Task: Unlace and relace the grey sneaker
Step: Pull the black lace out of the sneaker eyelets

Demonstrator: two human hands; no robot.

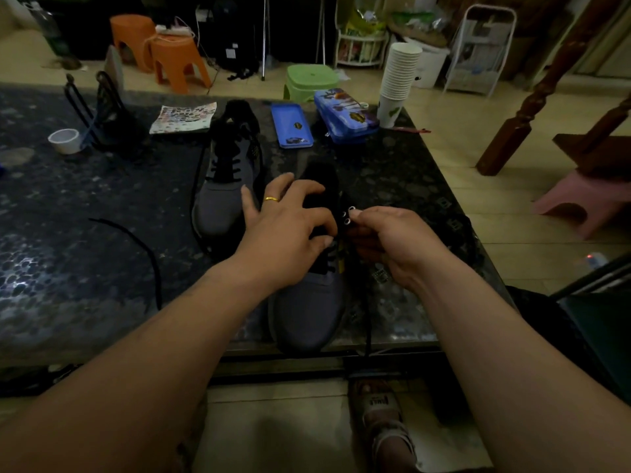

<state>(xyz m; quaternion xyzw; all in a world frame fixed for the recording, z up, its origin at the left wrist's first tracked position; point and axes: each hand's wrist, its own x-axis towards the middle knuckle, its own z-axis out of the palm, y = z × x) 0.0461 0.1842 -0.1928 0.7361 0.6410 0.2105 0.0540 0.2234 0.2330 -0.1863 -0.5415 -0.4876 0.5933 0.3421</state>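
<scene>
From my remote seat, the grey sneaker (307,312) sits at the near edge of the dark table (68,268). Its long axis runs 12 to 6: toe towards the wearer at 6, heel and black collar at 12. Both hands are on its upper half.

The left hand (290,233) comes in from 8 o'clock and lies over the tongue. Its fingers are spread and curled down on the black fabric, and its thumb is tucked against the lacing. The right hand (392,244) comes in from 4 o'clock with its fingers drawn together. Thumb and forefinger pinch the sneaker's right flap just below the two top eyelets (349,215), which show as bright empty rings. The shoe's throat is very dark, so I cannot tell whether a lace tip is also in that pinch.

A black lace (367,322) trails from the sneaker's right side down past the toe and over the table edge towards 6.

I judge the next move turns on those open eyelets. They lie at 11 o'clock from the right fingertips, almost touching them. From the left thumb they are at 2 o'clock, across the tongue. The right hand is therefore the nearer one for feeding lace through, while the left steadies the shoe.

A second sneaker (222,203), partly laced, stands at 10 o'clock from the first and parallel to it. A loose lace (143,247) curls on the table out towards 9.
</scene>
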